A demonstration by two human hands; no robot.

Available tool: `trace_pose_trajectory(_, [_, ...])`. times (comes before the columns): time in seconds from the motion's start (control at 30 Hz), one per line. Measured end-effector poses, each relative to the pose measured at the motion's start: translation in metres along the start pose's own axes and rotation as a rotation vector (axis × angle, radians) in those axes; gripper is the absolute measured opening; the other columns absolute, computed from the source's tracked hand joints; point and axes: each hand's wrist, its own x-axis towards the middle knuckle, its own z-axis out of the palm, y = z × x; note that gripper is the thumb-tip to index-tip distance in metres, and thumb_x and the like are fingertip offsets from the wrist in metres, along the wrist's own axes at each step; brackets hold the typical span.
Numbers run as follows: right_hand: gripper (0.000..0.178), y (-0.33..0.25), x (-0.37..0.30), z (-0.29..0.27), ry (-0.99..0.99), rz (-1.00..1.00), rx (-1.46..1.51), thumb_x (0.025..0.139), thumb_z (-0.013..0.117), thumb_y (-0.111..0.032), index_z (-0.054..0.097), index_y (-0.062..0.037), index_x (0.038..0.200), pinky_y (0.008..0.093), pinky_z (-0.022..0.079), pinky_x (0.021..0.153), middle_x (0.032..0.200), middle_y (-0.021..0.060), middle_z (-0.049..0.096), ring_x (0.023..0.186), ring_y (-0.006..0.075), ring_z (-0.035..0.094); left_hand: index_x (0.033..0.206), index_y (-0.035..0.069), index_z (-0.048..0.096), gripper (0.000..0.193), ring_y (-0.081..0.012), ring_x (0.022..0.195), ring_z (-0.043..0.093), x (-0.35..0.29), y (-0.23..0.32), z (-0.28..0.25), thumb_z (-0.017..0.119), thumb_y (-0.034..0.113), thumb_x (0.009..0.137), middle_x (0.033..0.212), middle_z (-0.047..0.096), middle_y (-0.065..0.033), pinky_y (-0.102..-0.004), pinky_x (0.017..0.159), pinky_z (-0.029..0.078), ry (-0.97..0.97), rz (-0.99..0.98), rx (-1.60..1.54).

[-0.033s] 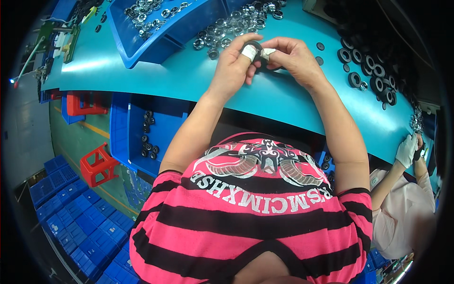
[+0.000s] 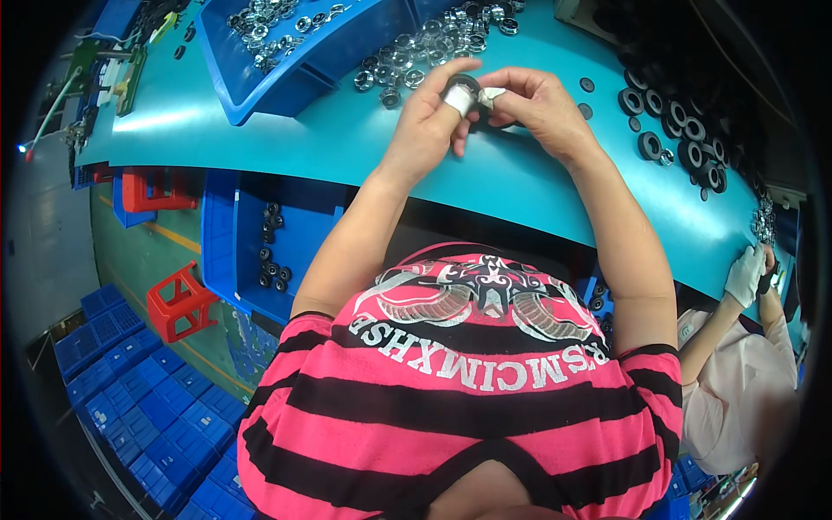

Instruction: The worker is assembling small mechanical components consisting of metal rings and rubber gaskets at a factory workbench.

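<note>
Over the teal tabletop, my two hands meet around a black ring-shaped part. My left hand is closed on it, with the index finger along its far side and the white-wrapped thumb pressed at its opening. Also closed, my right hand pinches at the part's right side with white-wrapped fingertips. The fingers cover much of the part, so what lies inside it is hidden. Just beyond my hands lies a pile of shiny chrome rings.
A blue bin with chrome pieces stands at the far left. Black rings are heaped at the right. Below the table edge, a blue crate holds small black wheels. A gloved co-worker's hand is at far right; red stools stand left.
My left thumb and the black ring-shaped part have shifted very slightly. Everything else stays in place.
</note>
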Motion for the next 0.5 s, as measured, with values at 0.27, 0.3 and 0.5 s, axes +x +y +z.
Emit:
trace_pose_trajectory(0.27, [0.027,0.003,-0.001,0.006,0.018,0.033,0.029,0.085,0.067,-0.021,0.071,-0.0018,0.103,0.0251,0.053,0.069,0.086,0.0051,0.069,0.073,0.0109,0.063,0.145,0.010,0.044,0.057,-0.0100,0.079,0.060,-0.004,-0.003,0.009,0.062,0.001,0.091,0.112,0.062,-0.0065,-0.0247,0.063,0.053,-0.032,0.106,0.280])
trace_pose_trajectory(0.3, [0.025,0.006,0.002,0.004,0.020,0.037,0.022,0.085,0.066,-0.021,0.071,-0.0016,0.101,0.0251,0.052,0.069,0.085,0.0050,0.068,0.073,0.0109,0.063,0.143,0.009,0.046,0.056,-0.0112,0.084,0.062,-0.004,-0.006,0.010,0.063,0.000,0.091,0.114,0.063,-0.0071,-0.0260,0.068,0.054,-0.022,0.154,0.333])
trace_pose_trajectory(0.5, [0.025,0.014,0.004,0.005,0.072,-0.013,-0.074,0.085,0.066,-0.021,0.069,0.0005,0.097,0.0251,0.051,0.067,0.082,0.0049,0.067,0.073,0.0114,0.063,0.138,0.005,0.051,0.050,-0.0167,0.105,0.065,-0.003,-0.014,0.014,0.064,-0.002,0.090,0.117,0.065,-0.0090,-0.0303,0.091,0.053,0.030,0.179,0.397])
